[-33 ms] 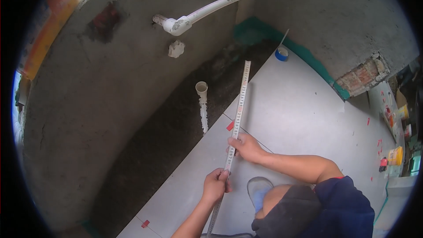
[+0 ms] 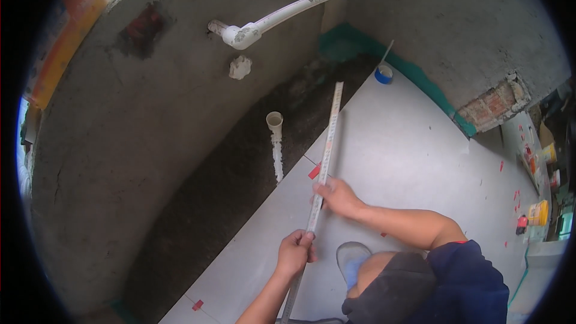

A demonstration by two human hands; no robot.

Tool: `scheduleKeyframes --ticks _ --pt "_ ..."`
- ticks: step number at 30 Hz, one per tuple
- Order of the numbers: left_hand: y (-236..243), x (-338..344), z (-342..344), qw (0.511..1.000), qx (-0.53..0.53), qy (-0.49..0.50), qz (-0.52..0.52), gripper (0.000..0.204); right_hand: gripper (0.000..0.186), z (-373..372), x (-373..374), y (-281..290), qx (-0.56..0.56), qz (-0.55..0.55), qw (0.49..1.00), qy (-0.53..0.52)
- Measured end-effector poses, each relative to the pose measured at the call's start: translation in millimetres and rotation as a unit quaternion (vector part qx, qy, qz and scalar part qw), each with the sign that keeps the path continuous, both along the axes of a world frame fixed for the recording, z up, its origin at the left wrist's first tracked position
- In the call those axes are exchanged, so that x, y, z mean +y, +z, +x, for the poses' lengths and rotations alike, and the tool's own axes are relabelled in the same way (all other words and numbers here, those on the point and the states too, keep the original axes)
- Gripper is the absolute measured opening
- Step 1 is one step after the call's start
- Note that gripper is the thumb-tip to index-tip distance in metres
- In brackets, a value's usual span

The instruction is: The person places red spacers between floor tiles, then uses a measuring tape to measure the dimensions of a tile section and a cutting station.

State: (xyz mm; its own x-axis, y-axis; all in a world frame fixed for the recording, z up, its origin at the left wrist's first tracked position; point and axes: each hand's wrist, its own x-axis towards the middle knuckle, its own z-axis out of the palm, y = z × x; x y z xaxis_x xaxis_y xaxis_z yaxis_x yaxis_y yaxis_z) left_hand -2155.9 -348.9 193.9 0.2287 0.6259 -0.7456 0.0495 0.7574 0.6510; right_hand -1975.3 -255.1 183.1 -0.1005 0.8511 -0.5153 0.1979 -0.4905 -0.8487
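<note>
A long pale tape measure blade [image 2: 330,138] stretches through both hands, slanting up and away over the grey-white floor tiles [image 2: 390,144]. Its far end sticks out past the tile edge, and its lower part runs down beneath my left wrist. My left hand [image 2: 294,251] is closed on the blade with the thumb on top. Farther along, my right hand [image 2: 339,197] pinches it between thumb and fingers. No tape case can be made out. A red tile spacer [image 2: 315,171] sits at a tile joint just left of the blade.
Beyond the tile edge lies a dark strip of bare floor with an upright drain pipe [image 2: 274,121]. A white pipe [image 2: 288,12] juts from the grey wall. A blue tape roll [image 2: 384,73] rests at the far tile corner. Yellow buckets [image 2: 538,212] stand at right.
The blade's far end has shifted very slightly right, and its markings are now blurred. My right hand has moved a little with it. My left hand is almost where it was.
</note>
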Motion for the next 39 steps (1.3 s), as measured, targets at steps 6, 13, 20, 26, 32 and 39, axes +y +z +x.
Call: scheduleKeyframes --ticks 6,13,20,26,32,39 --pt "14 -43 -47 0.988 0.022 -0.121 -0.093 0.026 0.029 173 137 -53 -0.436 0.1 0.894 0.035" --pt "27 -59 -61 0.974 0.028 -0.154 -0.163 0.028 0.026 275 183 -55 -0.632 0.005 0.756 0.172" --pt "3 -43 -16 0.927 0.255 -0.26 0.092 0.024 0.027 283 214 -73 -0.645 0.022 0.753 0.131" --pt "-33 -37 -9 0.918 0.263 -0.254 0.157 0.022 0.031 275 247 -90 -0.624 0.081 0.765 0.134" --pt "-55 -23 6 0.928 0.265 -0.202 0.17 0.017 0.034 277 274 -101 -0.616 0.087 0.774 0.122" --pt "-76 -16 10 0.929 0.268 -0.195 0.168 0.01 0.034 282 280 -93 -0.594 0.087 0.787 0.143"
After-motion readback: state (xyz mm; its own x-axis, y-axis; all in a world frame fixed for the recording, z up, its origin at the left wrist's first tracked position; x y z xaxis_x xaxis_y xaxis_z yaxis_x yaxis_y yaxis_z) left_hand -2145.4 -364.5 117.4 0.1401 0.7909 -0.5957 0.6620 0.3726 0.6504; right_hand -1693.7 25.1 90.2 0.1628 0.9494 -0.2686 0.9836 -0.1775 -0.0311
